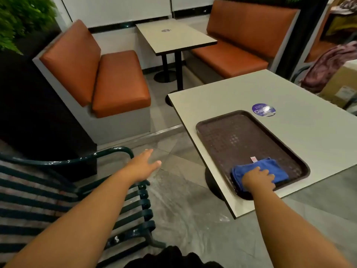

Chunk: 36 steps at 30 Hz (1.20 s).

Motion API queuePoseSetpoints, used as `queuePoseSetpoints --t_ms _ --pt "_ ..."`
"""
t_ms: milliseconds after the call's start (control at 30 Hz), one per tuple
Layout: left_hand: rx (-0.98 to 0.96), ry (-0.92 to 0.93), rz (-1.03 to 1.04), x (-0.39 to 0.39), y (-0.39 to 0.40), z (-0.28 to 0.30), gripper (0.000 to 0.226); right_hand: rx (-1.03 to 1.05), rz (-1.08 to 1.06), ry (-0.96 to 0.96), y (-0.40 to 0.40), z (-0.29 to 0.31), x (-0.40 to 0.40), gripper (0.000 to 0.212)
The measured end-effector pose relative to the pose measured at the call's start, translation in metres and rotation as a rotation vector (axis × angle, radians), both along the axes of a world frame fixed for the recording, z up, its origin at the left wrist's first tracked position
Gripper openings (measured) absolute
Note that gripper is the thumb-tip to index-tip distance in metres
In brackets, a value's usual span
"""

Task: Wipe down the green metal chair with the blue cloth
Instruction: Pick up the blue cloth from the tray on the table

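Looking down, we see the right hand (pixel 258 178) reaching out to the blue cloth (pixel 268 170), palm down, fingers curled over its near left edge and gripping it. The right arm is stretched nearly straight from the near right corner. The cloth lies folded in the near end of a dark brown tray (pixel 231 136), small white tag at its far edge. The tray sits on a beige table (pixel 313 132) on the right, its near corner overhanging the table edge. A round purple sticker (pixel 263 109) is on the table just past the tray.

The left hand (pixel 144 165) is held out over the floor, fingers straight and loosely spread, thumb out to the right, holding nothing. The left forearm crosses above the green metal chair (pixel 133 207), which sits near left; we can't tell if the arm touches it. The hand is just beside the curved armrest, not on it.

Far side: orange bench seats (pixel 116 82) flanking a second table (pixel 173 37), plant (pixel 19 20) far left.
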<state>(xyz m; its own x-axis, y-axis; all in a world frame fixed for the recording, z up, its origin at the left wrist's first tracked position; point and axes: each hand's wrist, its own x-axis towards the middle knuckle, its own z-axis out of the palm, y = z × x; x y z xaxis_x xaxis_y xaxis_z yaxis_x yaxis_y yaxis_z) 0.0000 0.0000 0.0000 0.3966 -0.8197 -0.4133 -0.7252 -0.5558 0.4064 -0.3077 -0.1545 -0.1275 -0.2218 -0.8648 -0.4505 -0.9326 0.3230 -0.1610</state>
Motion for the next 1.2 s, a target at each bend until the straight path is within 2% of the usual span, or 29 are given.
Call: queuePoseSetpoints --t_ms 167,400,600,667,733,800,933,1033,1200 --pt "0.047 0.06 0.021 -0.002 0.002 -0.007 0.066 -0.1 0.119 0.059 0.003 -0.008 -0.016 0.052" --pt "0.065 0.062 0.044 0.006 0.008 -0.019 0.065 -0.201 0.157 0.088 -0.003 -0.019 -0.022 0.06" --pt "0.083 0.092 0.092 0.019 0.019 -0.029 0.064 -0.162 0.255 0.249 -0.025 -0.01 -0.028 0.026" --pt "0.097 0.112 0.11 0.023 0.024 -0.031 0.064 -0.24 0.283 0.217 -0.026 -0.015 -0.028 0.023" --pt "0.099 0.132 0.131 0.026 0.029 -0.031 0.064 -0.2 0.266 0.186 -0.027 -0.014 -0.029 0.025" --pt "0.099 0.136 0.14 0.031 0.033 -0.031 0.063 -0.159 0.215 0.04 -0.031 -0.002 -0.029 0.027" --pt "0.077 0.158 0.165 0.042 0.038 -0.031 0.059 -0.216 0.064 -0.622 -0.023 0.037 -0.01 0.016" --pt "0.062 0.178 0.179 0.042 0.042 -0.031 0.054 0.038 -0.112 -1.173 0.002 0.065 0.026 0.017" --pt "-0.041 0.329 0.189 0.034 0.044 -0.024 0.043 0.441 -0.091 -1.544 0.042 0.077 0.099 0.011"
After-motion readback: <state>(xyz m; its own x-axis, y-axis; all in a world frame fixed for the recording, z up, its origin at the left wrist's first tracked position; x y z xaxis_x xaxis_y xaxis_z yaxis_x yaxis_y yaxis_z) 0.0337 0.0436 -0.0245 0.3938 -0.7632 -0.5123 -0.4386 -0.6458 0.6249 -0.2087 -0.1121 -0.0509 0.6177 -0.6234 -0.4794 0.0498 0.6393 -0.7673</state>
